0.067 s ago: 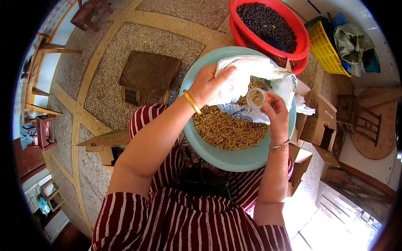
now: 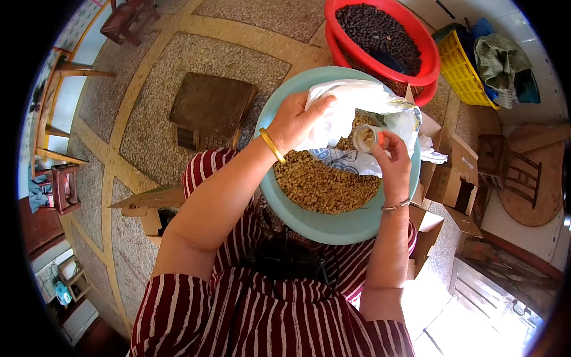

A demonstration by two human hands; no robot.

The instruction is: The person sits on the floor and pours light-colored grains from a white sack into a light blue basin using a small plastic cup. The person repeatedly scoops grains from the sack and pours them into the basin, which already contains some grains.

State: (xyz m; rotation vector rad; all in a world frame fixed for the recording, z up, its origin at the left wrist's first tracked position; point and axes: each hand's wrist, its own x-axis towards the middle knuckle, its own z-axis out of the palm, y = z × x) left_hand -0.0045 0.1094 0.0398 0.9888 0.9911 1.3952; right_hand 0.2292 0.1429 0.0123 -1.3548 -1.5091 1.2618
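Observation:
A pale green basin (image 2: 333, 229) rests at my lap, with many small tan kernels (image 2: 324, 187) inside. Over it, my left hand (image 2: 300, 122) grips the edge of a white plastic bag (image 2: 333, 107), its thumb on top. The bag gapes toward the right and some kernels show in its mouth. My right hand (image 2: 392, 153) pinches a small clear cup (image 2: 361, 138) by its side at the bag's opening. The cup is tilted, and some tan stuff shows inside it. The fingertips behind the cup are partly hidden.
Red tubs (image 2: 432, 65) of dark nuts stand beyond the basin, beside a yellow basket (image 2: 470, 68) heaped with cloth. Open cardboard boxes (image 2: 455, 178) lie to the right. A dark flat-topped platform scale (image 2: 211, 104) sits on the floor at left. Wooden chairs (image 2: 523, 172) lean by the right wall.
The cup in my right hand has tipped over further, its mouth turning to the left. My left hand and the bag have hardly moved.

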